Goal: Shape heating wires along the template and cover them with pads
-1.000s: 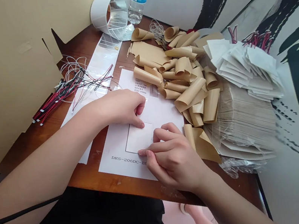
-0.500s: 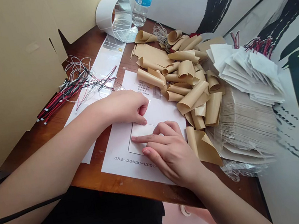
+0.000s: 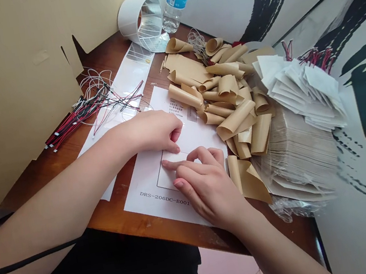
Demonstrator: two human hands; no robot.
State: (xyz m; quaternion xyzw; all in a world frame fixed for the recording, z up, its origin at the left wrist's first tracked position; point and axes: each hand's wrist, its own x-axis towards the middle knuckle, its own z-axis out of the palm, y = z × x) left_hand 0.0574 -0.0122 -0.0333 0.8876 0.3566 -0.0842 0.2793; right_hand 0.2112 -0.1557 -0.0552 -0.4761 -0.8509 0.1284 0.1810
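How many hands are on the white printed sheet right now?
2. The left hand rests its fingertips at the upper edge of the white square on the printed sheet; the right hand lies across that square. Neither is hidden.

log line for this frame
left hand: fingertips at edge of white square sheet | right hand: fingers on sheet | under it: paper labelled DRS-206DC-E001

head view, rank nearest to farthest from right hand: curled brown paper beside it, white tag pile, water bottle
From the right hand:
1. curled brown paper, just to its right
2. white tag pile, upper right
3. water bottle, far table end
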